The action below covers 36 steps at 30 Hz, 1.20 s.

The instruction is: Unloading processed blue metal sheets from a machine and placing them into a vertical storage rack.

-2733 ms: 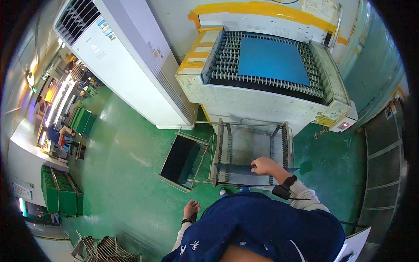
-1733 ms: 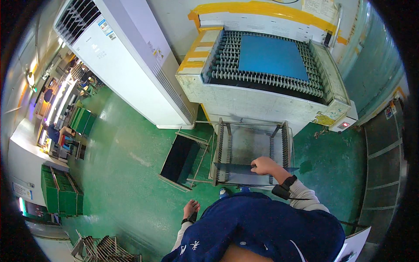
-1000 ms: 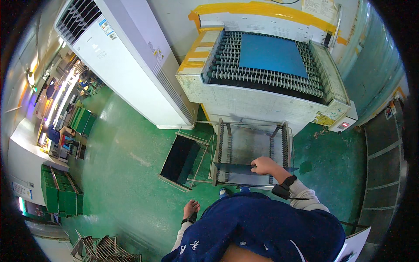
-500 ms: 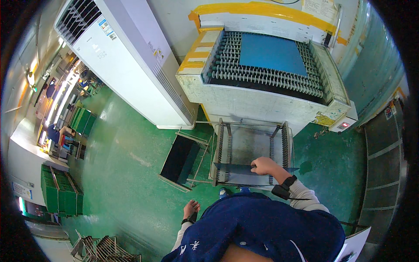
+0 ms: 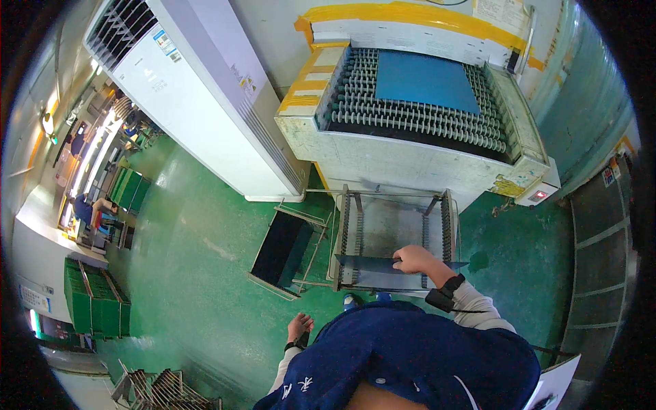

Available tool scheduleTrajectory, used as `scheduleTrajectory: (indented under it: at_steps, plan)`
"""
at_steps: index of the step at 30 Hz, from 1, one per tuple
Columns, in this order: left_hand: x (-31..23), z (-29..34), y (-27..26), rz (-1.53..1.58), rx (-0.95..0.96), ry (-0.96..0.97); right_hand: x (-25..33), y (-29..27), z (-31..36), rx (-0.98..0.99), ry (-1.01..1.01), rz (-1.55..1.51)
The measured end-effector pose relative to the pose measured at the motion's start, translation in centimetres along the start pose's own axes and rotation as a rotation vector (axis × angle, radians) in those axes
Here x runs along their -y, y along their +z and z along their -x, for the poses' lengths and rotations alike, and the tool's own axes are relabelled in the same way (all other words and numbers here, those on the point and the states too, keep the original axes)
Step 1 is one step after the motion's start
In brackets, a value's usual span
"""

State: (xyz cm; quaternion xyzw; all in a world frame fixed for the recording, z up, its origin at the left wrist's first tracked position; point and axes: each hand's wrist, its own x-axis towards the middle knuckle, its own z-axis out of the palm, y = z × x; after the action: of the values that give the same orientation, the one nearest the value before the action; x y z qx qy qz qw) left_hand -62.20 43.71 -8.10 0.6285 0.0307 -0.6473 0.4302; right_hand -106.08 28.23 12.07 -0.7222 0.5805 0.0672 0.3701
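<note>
My right hand (image 5: 414,260) grips the top edge of a thin dark panel (image 5: 365,263), closed around it. The panel stands on edge across the near part of a slotted metal rack (image 5: 345,236), its ends reaching toward the toothed side bars. Down at my left side, my left hand (image 5: 299,326) hangs over the floor with loosely bent fingers apart and nothing in it. Beyond the rack, a flat blue panel (image 5: 427,82) lies on the rollers (image 5: 410,123) of a machine.
A second rack with dark panels (image 5: 281,249) stands left of the slotted one. A tall white air conditioner (image 5: 198,109) rises behind it. Green stacks in a rack (image 5: 96,297) and bare metal racks (image 5: 160,389) stand farther left. Gray framed panels (image 5: 601,266) line the right.
The blue panel lies very slightly farther back on the rollers. Both hands and the dark panel stay in place.
</note>
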Motion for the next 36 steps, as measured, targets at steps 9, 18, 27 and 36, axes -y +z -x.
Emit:
scheduleTrajectory:
  at_steps: [9, 18, 27, 36]
  plan:
    - [0.2, -0.76, -0.31, -0.004, -0.005, -0.023, 0.37, -0.42, 0.42, -0.009, 0.009, -0.024]
    - [0.07, -0.38, -0.15, -0.018, -0.014, -0.018, 0.18, -0.16, 0.26, -0.024, -0.015, -0.006]
    - [0.36, -0.5, -0.57, 0.02, 0.018, -0.004, -0.06, 0.14, 0.09, -0.023, -0.014, 0.006]
    - [0.28, -0.36, -0.3, 0.013, -0.016, -0.02, -0.12, 0.27, 0.12, -0.02, -0.01, -0.004]
